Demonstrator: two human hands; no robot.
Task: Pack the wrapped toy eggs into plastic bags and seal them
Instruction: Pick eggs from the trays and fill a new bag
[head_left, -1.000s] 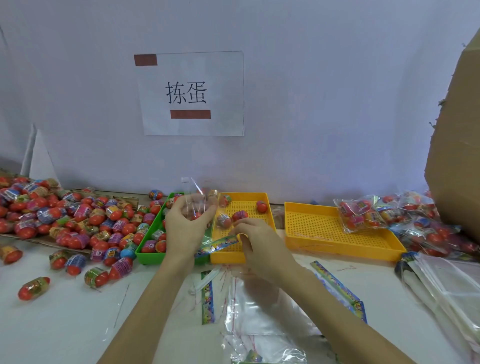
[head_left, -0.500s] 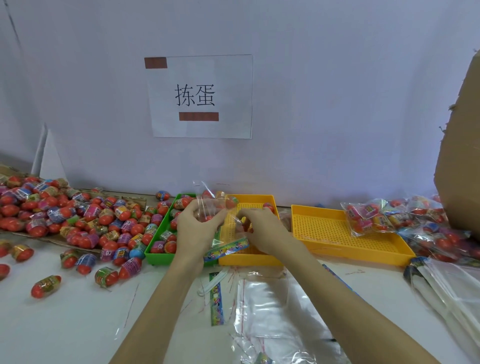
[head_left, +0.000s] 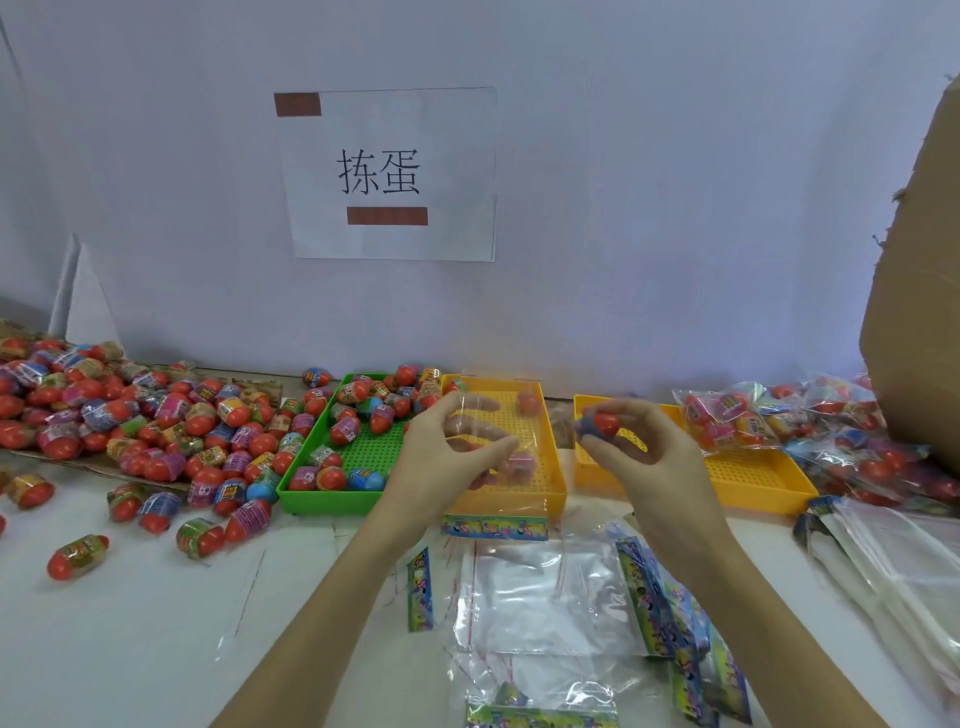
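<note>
While a clear plastic bag (head_left: 493, 441) is pinched up by the curled fingers of the left hand (head_left: 441, 457) above the middle yellow tray (head_left: 506, 499), a red-and-blue wrapped toy egg (head_left: 600, 423) is gripped between the fingertips and thumb of the right hand (head_left: 654, 457), above the near left corner of the right yellow tray (head_left: 753, 478). A printed header strip at the bag's lower edge hangs just beyond the near rim of the middle tray. A small gap is left between the egg and the bag's right edge. A pink wrapped shape is seen through the bag; whether it lies in the bag or in the tray cannot be told.

A green tray (head_left: 322, 499) holding more eggs is set touching the left wall of the middle tray. Further left, a heap of loose eggs (head_left: 130, 415) is spread over the table (head_left: 130, 649), with a few strays near its left edge. On the near side, between the forearms and to their right, flat empty bags (head_left: 540, 597) and header cards are scattered, and a stack of bags (head_left: 893, 561) lies at the near right. Filled bags (head_left: 737, 415) are piled at the far right, against a cardboard box (head_left: 919, 312). Bare table is left at the near left. A paper sign (head_left: 389, 174) is fixed to the far wall.
</note>
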